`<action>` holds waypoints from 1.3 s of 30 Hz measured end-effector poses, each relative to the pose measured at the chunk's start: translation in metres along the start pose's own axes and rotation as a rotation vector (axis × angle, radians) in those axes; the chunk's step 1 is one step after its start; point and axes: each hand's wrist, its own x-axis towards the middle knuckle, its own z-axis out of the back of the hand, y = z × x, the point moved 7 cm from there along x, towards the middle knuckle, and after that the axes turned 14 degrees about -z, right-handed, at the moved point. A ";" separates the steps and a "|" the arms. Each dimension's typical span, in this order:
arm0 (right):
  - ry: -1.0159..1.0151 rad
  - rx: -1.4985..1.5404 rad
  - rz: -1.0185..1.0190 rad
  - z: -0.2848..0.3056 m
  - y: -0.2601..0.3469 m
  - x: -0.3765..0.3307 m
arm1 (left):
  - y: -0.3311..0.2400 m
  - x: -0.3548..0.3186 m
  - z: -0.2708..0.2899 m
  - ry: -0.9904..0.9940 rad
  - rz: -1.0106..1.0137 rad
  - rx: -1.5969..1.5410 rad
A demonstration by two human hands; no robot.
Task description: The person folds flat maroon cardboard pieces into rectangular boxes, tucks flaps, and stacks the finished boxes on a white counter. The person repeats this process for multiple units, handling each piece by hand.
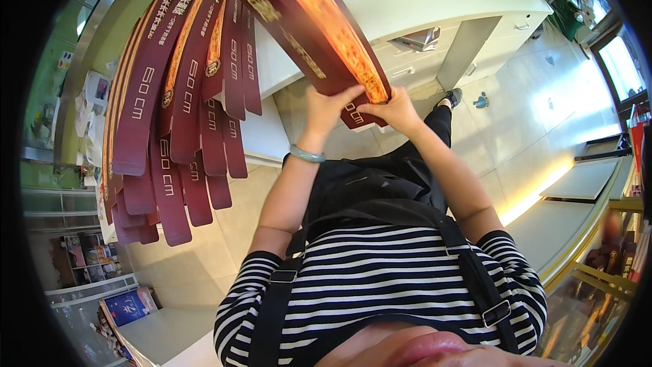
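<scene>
Both hands grip one long maroon box [319,20] at its near end: left hand [326,110] and right hand [394,110], fingers clenched on it, box tilted up over the white worktop [421,0]. We judge its far end may swing into the stacked boxes [176,95] overhanging just beside; open floor [530,129] lies right

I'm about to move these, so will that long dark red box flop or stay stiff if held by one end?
The long dark red box probably stays stiff: its edges run straight from both hands' end grip. It looks flat, likely light. Its glossy face may slip.
</scene>
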 end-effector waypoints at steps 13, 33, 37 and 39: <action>0.136 -0.331 0.166 -0.030 -0.080 0.009 | -0.082 0.043 0.058 0.062 -0.203 -0.361; 0.037 -0.161 1.110 -0.014 0.150 -0.096 | -0.090 -0.033 -0.004 0.184 -0.446 -0.079; -0.014 -0.168 1.170 -0.013 0.155 -0.099 | -0.127 -0.029 -0.001 0.227 -0.673 0.240; -0.024 -0.168 1.129 -0.012 0.157 -0.098 | -0.141 -0.025 -0.004 0.239 -0.767 0.301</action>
